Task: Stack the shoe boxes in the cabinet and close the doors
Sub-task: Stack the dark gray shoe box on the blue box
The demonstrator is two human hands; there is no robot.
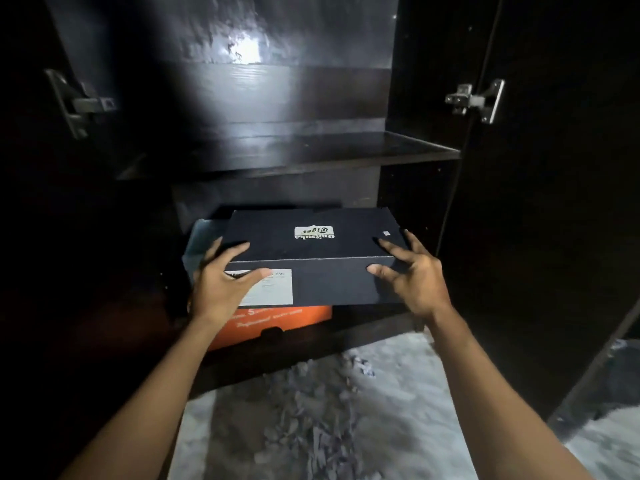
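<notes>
At frame centre, one box (311,258) sits on another box (277,323) inside the cabinet (415,209), below a shelf (311,150).

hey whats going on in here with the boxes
A person is setting a dark shoe box on top of an orange shoe box in the lower compartment of a dark cabinet. The left hand and right hand grip its two front corners. A paler box sits behind. Both doors are open.

The black box (311,258) and orange box (277,323) are filling the lower bay's left and middle, leaving a gap at right. The shelf (311,150) above is lying open between both open doors (554,202).
</notes>
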